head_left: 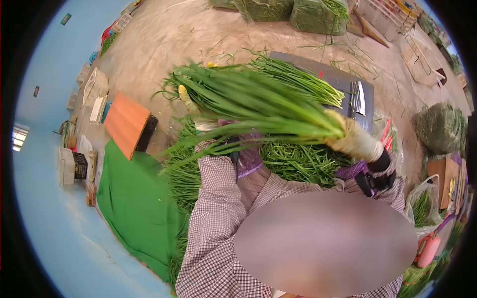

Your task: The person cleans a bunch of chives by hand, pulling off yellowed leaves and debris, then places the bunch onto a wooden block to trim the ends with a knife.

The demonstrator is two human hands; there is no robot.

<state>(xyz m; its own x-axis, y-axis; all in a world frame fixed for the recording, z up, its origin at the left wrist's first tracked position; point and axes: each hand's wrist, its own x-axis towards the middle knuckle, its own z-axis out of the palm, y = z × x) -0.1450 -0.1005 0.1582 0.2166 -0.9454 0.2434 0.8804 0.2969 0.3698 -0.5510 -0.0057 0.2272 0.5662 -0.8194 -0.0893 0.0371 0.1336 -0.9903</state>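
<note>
My right hand (pixel 355 139), in a pale, stained glove, is closed round the base of a large bunch of garlic chives (pixel 268 102). Its long leaves fan out to the left and are smeared by motion. My left hand (pixel 189 102), gloved with yellow fingertips, lies under the leaf ends. Two fingertips show well apart; the palm is hidden by the leaves. Behind the bunch, a smaller pile of chives (pixel 303 82) lies on a dark board (pixel 365 82), beside a shiny blade-like metal piece (pixel 357 98). More loose chives (pixel 303 161) lie before my lap.
A green cloth (pixel 136 208) and an orange board (pixel 126 124) are at the left. Wrapped bales of greens (pixel 318 17) stand at the back, another bale (pixel 439 128) at the right. A plastic bag (pixel 422 203) hangs by my right side. A crate (pixel 420 59) sits at the back right.
</note>
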